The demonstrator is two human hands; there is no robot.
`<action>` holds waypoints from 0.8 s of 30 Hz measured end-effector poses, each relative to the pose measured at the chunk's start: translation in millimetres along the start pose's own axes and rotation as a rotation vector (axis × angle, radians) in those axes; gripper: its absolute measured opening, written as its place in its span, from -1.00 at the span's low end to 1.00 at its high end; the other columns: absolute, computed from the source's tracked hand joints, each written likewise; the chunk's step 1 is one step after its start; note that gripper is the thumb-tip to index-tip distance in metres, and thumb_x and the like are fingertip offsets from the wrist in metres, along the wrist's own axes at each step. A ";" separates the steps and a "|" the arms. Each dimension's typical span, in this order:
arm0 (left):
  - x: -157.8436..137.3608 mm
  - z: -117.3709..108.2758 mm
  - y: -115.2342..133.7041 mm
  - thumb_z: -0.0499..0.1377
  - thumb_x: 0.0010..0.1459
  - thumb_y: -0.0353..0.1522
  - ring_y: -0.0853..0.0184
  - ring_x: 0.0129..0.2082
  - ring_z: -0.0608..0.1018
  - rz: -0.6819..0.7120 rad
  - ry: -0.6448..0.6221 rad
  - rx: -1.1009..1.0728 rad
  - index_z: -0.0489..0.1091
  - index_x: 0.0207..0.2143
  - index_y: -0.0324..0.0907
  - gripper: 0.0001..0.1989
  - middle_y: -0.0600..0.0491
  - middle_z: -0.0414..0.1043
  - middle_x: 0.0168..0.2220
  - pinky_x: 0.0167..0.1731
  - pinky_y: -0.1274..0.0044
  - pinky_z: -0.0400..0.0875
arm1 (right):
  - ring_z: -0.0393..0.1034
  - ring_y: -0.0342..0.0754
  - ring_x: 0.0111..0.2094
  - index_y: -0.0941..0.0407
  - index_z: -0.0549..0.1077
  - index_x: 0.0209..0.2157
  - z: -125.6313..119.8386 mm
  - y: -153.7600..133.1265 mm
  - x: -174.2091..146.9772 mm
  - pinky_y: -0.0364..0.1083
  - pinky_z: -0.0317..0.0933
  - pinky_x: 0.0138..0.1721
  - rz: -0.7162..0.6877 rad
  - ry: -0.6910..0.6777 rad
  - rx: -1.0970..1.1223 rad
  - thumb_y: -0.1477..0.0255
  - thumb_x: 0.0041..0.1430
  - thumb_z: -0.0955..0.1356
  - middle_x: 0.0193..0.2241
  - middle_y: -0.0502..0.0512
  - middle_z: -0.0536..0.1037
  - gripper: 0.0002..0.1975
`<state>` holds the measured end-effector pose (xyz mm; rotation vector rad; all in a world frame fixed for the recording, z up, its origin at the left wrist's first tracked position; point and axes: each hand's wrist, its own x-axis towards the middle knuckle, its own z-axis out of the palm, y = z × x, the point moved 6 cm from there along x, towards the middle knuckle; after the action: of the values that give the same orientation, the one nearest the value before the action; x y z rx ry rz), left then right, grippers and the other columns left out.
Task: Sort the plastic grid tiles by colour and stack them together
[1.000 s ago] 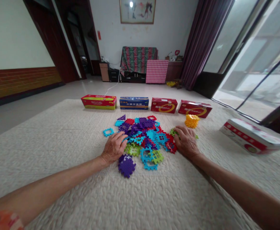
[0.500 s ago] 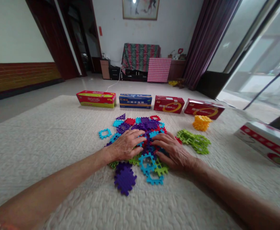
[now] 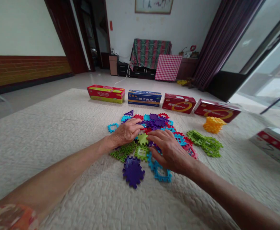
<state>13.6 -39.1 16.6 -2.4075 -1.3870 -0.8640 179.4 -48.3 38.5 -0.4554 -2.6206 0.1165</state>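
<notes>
A heap of notched plastic building pieces in purple, red, blue and green lies on the quilted cover. My left hand (image 3: pixel 128 131) is over the heap's left side, fingers bent but apart, with no piece visibly held. On the heap's right side rests my right hand (image 3: pixel 170 149), fingers stretched and spread, their tips at the edge of a solid green piece (image 3: pixel 143 139). Below that lie a green window piece (image 3: pixel 142 153) and a green lattice piece (image 3: pixel 124 151). Nearest me are overlapping purple pieces (image 3: pixel 133 172) and light blue frames (image 3: pixel 163 174). Pieces under both palms are hidden.
Beyond the heap stand a red-and-green box (image 3: pixel 106 94), a blue box (image 3: pixel 144 98) and two red boxes (image 3: pixel 179 103). To the right are stacked yellow pieces (image 3: pixel 214 125), a group of green pieces (image 3: pixel 205 143) and a white-and-red box (image 3: pixel 274 147).
The view has shifted, so the scene sits further right. My hands have moved over the heap, and a solid green piece and more green pieces now show between and below them.
</notes>
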 end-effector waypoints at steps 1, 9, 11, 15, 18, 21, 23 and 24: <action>-1.1 -1.4 -3.1 -0.01 0.26 -0.41 0.26 0.03 0.49 -0.001 0.026 -0.007 0.51 -0.12 -0.18 -0.70 -0.07 0.47 -0.02 0.07 0.32 0.42 | 0.33 0.15 0.03 0.09 0.41 0.00 5.2 0.6 7.0 0.20 0.12 0.06 0.041 -0.042 -0.023 0.46 0.15 0.30 0.01 0.20 0.49 -0.65; -4.3 -4.7 -13.2 0.04 0.20 -0.48 0.27 0.01 0.51 0.017 0.129 -0.026 0.51 -0.14 -0.18 -0.72 -0.07 0.49 -0.04 0.03 0.33 0.45 | 0.24 0.14 0.09 0.10 0.31 0.11 32.8 20.4 25.0 0.19 -0.01 0.10 0.139 -0.213 -0.066 0.42 0.09 0.28 0.05 0.22 0.45 -0.50; -4.3 -3.1 -10.4 0.04 0.20 -0.48 0.27 0.01 0.51 0.013 0.128 -0.033 0.51 -0.15 -0.18 -0.72 -0.07 0.49 -0.04 0.03 0.32 0.45 | 0.25 0.15 0.07 0.10 0.33 0.09 33.9 19.6 25.5 0.21 -0.03 0.09 0.152 -0.195 -0.075 0.41 0.11 0.28 0.01 0.23 0.47 -0.53; -6.5 0.5 -6.3 0.05 0.19 -0.46 0.24 0.05 0.48 -0.006 0.143 -0.054 0.51 -0.15 -0.19 -0.73 -0.09 0.47 0.00 0.06 0.31 0.42 | 0.27 0.13 0.02 0.13 0.37 0.04 34.3 17.5 25.1 0.18 -0.01 0.08 0.172 -0.165 -0.064 0.40 0.14 0.29 -0.05 0.24 0.47 -0.59; -8.6 2.5 -7.1 0.05 0.19 -0.46 0.23 0.04 0.49 -0.021 0.157 -0.066 0.51 -0.16 -0.19 -0.73 -0.09 0.48 -0.01 0.06 0.32 0.42 | 0.28 0.12 0.02 0.12 0.39 0.03 33.8 17.6 22.9 0.23 -0.06 0.12 0.147 -0.153 -0.042 0.36 0.12 0.33 -0.05 0.24 0.47 -0.59; -10.2 3.2 -8.9 0.06 0.20 -0.44 0.23 0.04 0.49 -0.025 0.165 -0.070 0.51 -0.16 -0.19 -0.74 -0.10 0.48 -0.01 0.06 0.32 0.42 | 0.29 0.11 0.00 0.12 0.40 0.01 30.9 19.3 20.9 0.27 -0.08 0.14 0.107 -0.104 -0.012 0.34 0.11 0.36 -0.06 0.23 0.48 -0.59; -10.9 2.9 -10.5 0.06 0.20 -0.43 0.23 0.04 0.49 -0.030 0.173 -0.069 0.51 -0.16 -0.19 -0.75 -0.10 0.48 -0.01 0.06 0.31 0.42 | 0.33 0.08 -0.06 0.13 0.42 -0.04 25.8 21.1 20.5 0.21 0.03 0.10 0.086 -0.037 0.030 0.36 0.09 0.37 -0.12 0.21 0.50 -0.63; -11.1 2.7 -11.1 0.07 0.21 -0.42 0.23 0.04 0.49 -0.031 0.176 -0.067 0.51 -0.15 -0.19 -0.75 -0.10 0.48 0.00 0.05 0.31 0.43 | 0.35 0.05 -0.10 0.14 0.43 -0.07 22.0 22.3 20.4 0.16 0.11 0.05 0.078 0.002 0.066 0.37 0.08 0.37 -0.16 0.19 0.51 -0.65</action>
<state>1.0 -39.9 6.8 -2.2989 -1.3521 -1.1179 158.7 -20.5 24.5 -0.5342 -2.5890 0.2277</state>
